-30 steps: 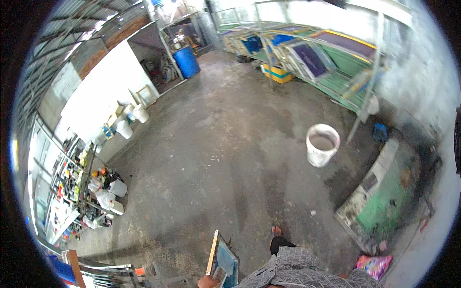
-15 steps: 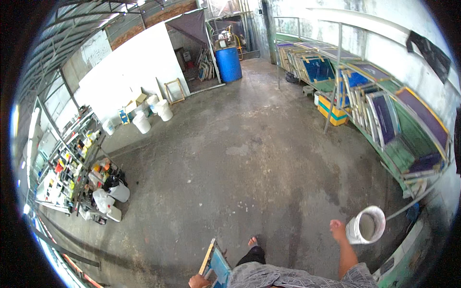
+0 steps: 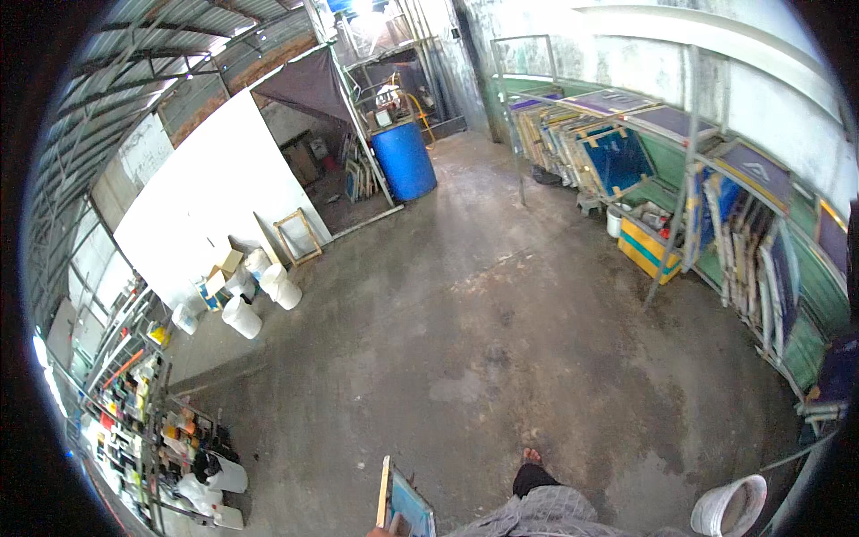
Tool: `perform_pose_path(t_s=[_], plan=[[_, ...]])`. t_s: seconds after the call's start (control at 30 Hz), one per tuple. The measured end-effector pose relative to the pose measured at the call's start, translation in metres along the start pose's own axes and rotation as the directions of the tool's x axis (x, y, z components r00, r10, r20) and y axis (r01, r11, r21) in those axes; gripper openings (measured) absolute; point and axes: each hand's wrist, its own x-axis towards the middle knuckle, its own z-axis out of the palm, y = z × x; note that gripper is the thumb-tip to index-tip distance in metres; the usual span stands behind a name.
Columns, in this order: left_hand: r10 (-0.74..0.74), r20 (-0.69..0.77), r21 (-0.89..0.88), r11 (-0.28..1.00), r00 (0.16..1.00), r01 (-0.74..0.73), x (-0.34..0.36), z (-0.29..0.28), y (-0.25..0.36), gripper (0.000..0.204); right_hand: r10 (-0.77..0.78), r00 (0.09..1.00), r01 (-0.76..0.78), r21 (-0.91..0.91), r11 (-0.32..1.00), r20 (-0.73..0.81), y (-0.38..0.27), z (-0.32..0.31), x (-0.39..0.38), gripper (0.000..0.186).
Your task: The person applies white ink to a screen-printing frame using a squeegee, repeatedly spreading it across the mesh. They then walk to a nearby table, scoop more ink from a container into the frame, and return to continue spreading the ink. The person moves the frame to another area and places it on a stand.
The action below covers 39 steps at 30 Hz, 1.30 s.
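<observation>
At the lower edge, my left hand (image 3: 383,532) shows only in part, its fingers closed on the side of a screen printing frame (image 3: 411,508). The frame has a pale wooden edge and a light blue face, and hangs upright at my left side. My right hand is out of view. A white bucket (image 3: 707,509) stands at the lower right, cut off by the rim of the picture. My bare foot (image 3: 532,456) and dark trouser leg appear ahead of my grey patterned shirt.
Along the right wall, a metal rack (image 3: 692,161) holds many screen frames (image 3: 617,161). A yellow crate (image 3: 646,254) sits under it. Ahead is a blue barrel (image 3: 403,161). White buckets (image 3: 242,318) stand by a white partition (image 3: 206,170). A cluttered table (image 3: 134,403) is at left.
I have moved forward over the floor, and the view has turned. The white bucket has shifted toward the lower right edge. My right hand has left the picture; the left still holds the frame.
</observation>
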Motion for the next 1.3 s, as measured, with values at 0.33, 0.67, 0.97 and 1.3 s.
perform_pose_path(t_s=[0.33,0.67,0.97,1.3], plan=[[-0.108,0.223,0.051,0.994,0.969,0.099,0.395,-0.164,0.297,0.040,-0.370,0.773,0.586,0.356,0.728,-0.516,-0.630,-0.413,0.280,0.027],[0.092,0.119,0.168,0.979,0.989,-0.112,0.891,-0.303,0.670,0.038,-0.125,0.971,0.166,0.196,0.966,-0.206,-0.902,-0.415,0.509,0.031],[0.515,-0.214,0.046,0.854,0.830,-0.518,1.270,-0.424,1.128,0.026,0.077,0.994,-0.054,0.268,0.962,-0.073,-1.136,-0.538,0.725,0.028],[0.617,-0.354,-0.292,0.641,0.703,-0.709,1.632,-0.551,1.581,0.029,-0.344,0.832,0.555,0.653,0.515,-0.436,-1.710,-0.941,1.095,0.038]])
